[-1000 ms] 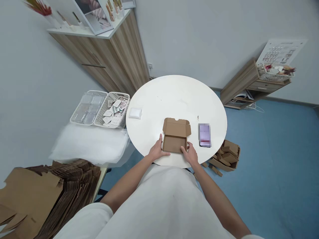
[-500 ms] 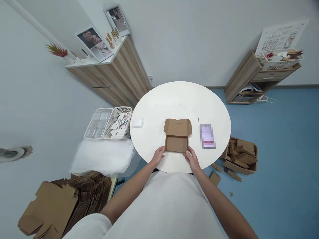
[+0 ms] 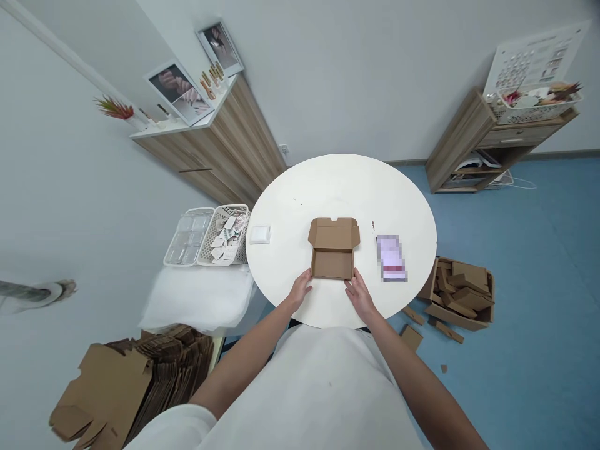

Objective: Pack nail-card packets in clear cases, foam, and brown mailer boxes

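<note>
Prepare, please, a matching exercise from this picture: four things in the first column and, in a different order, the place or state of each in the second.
1. small cardboard box
2. white packet
3. stack of flat cardboard
4. carton of cardboard pieces

A. on the blue floor
B. lid open, between left hand and right hand
C. near the left edge of the round table
D. at the picture's lower left

Pairs: 1-B; 2-C; 3-D; 4-A

Picture frames (image 3: 182, 94) atop wooden cabinet (image 3: 242, 137)
</note>
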`<state>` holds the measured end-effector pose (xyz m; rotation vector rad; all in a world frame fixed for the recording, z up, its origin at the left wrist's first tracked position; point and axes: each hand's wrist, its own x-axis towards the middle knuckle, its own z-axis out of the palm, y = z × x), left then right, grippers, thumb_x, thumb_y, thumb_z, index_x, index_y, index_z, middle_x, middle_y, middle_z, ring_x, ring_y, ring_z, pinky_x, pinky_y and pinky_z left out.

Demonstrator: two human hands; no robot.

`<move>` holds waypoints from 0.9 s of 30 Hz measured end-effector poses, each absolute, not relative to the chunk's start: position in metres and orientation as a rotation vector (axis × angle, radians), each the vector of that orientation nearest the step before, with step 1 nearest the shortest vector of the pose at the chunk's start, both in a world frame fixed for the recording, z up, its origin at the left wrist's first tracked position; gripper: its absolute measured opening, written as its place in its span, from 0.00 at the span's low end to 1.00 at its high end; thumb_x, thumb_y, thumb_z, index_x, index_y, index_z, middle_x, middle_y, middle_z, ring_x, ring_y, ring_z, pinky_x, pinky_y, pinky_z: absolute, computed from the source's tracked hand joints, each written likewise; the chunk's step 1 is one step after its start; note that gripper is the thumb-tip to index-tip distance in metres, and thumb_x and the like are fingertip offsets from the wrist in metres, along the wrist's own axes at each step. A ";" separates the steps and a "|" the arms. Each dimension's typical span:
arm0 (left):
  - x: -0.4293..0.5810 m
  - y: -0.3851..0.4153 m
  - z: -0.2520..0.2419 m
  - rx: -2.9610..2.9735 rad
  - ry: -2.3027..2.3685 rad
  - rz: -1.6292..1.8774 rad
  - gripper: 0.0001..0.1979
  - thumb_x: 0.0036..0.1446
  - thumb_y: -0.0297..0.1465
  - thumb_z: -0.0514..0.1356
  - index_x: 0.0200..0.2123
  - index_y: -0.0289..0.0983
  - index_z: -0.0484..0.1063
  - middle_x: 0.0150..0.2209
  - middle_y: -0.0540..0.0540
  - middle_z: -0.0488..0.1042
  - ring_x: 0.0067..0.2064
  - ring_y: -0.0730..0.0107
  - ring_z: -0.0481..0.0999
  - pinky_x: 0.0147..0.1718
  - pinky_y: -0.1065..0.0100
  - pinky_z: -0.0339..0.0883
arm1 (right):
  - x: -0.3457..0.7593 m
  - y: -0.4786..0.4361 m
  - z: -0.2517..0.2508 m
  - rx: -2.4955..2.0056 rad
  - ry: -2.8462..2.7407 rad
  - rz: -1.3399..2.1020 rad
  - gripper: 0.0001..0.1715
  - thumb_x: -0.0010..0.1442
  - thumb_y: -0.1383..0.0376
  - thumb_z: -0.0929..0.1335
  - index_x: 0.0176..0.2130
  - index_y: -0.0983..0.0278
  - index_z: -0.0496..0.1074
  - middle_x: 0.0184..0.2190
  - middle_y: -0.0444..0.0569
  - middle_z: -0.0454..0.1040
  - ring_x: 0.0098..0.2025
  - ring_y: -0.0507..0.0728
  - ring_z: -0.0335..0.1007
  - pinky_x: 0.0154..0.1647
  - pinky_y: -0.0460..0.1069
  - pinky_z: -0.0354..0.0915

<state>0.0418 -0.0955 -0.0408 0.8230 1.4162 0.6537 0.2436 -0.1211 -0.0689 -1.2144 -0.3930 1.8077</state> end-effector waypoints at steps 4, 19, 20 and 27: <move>0.043 -0.092 -0.040 0.815 1.426 0.656 0.28 0.56 0.50 0.45 0.56 0.43 0.55 0.61 0.46 0.51 0.60 0.60 0.52 0.52 0.61 0.57 | 0.245 -0.119 -0.067 -1.197 -0.395 1.830 0.40 0.50 0.46 0.64 0.58 0.44 0.45 0.60 0.35 0.51 0.61 0.55 0.48 0.60 0.55 0.47; 0.040 -0.089 -0.033 0.802 1.466 0.619 0.29 0.56 0.49 0.46 0.58 0.42 0.53 0.61 0.43 0.51 0.60 0.58 0.52 0.50 0.60 0.58 | 0.244 -0.120 -0.065 -1.245 -0.470 1.795 0.40 0.49 0.48 0.65 0.57 0.42 0.45 0.62 0.35 0.42 0.59 0.58 0.52 0.53 0.57 0.56; 0.040 -0.089 -0.033 0.803 1.470 0.608 0.29 0.56 0.49 0.46 0.58 0.42 0.52 0.61 0.43 0.51 0.60 0.58 0.53 0.49 0.61 0.59 | 0.243 -0.121 -0.065 -1.253 -0.478 1.786 0.39 0.49 0.48 0.65 0.57 0.42 0.45 0.63 0.35 0.41 0.58 0.59 0.53 0.53 0.57 0.57; 0.028 -0.086 -0.040 0.772 1.469 0.518 0.31 0.55 0.51 0.43 0.57 0.39 0.53 0.58 0.39 0.56 0.56 0.59 0.61 0.46 0.62 0.61 | 0.241 -0.122 -0.068 -1.414 -0.485 1.668 0.42 0.47 0.50 0.66 0.58 0.45 0.47 0.62 0.39 0.43 0.57 0.60 0.55 0.51 0.55 0.60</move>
